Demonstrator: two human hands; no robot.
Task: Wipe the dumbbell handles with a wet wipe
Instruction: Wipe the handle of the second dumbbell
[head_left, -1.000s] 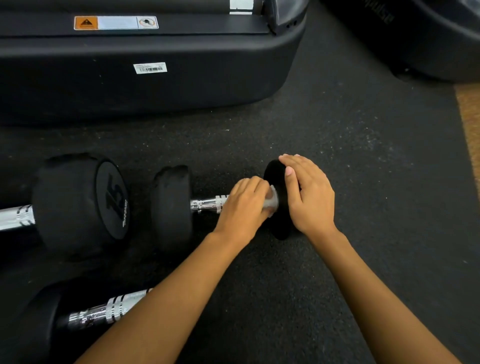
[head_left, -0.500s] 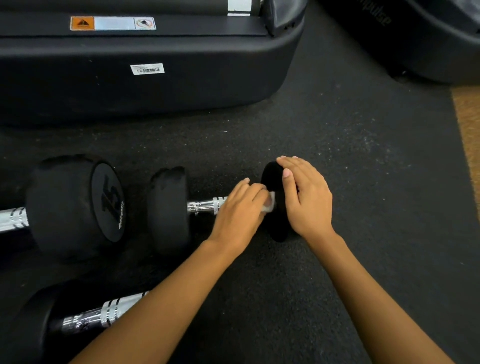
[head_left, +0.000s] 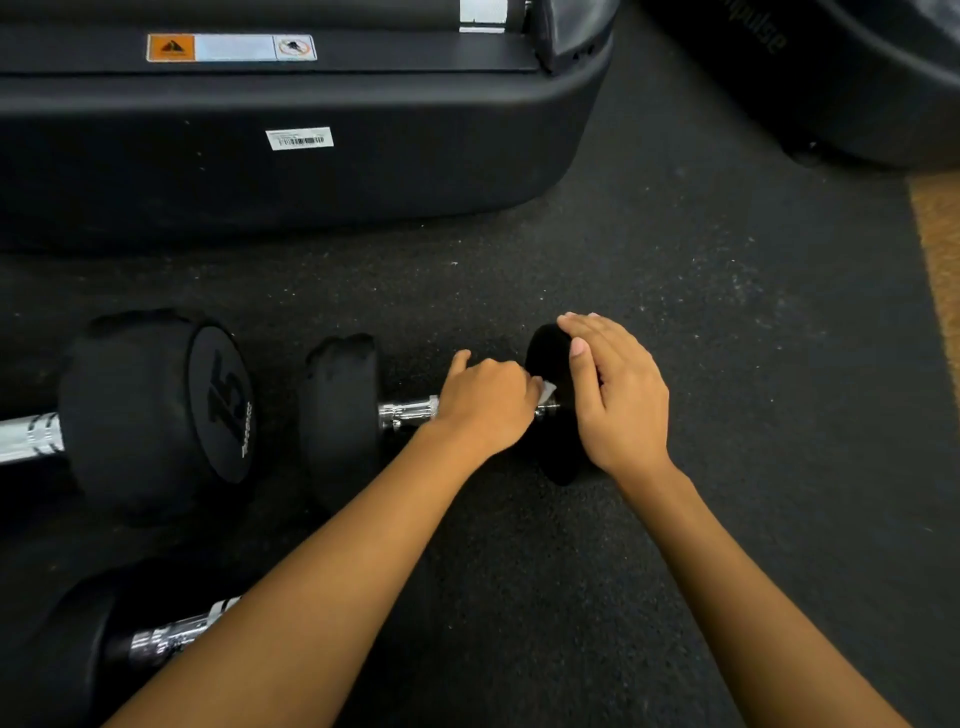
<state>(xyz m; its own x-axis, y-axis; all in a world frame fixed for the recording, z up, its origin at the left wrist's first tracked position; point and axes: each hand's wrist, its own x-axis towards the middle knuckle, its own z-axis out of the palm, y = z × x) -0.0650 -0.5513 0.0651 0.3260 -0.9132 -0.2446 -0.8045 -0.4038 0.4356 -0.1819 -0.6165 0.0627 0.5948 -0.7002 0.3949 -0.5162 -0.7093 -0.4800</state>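
Note:
A small black dumbbell (head_left: 340, 410) lies on the rubber floor, its chrome handle (head_left: 408, 413) running left to right. My left hand (head_left: 483, 405) is closed over the right part of that handle, holding a white wet wipe (head_left: 548, 391) of which only a corner shows. My right hand (head_left: 618, 400) lies flat on the dumbbell's right head (head_left: 548, 353), fingers together and pointing away from me. Most of the wipe is hidden under my left hand.
A bigger dumbbell marked 15 (head_left: 156, 410) lies to the left, and a third dumbbell (head_left: 171, 636) sits at the lower left under my forearm. A black machine base (head_left: 311, 156) runs along the back. Another black machine (head_left: 857, 78) stands at the upper right.
My left hand has rolled slightly on the handle; the wipe shows less than before. My right hand stays on the right head. The view has shifted a little.

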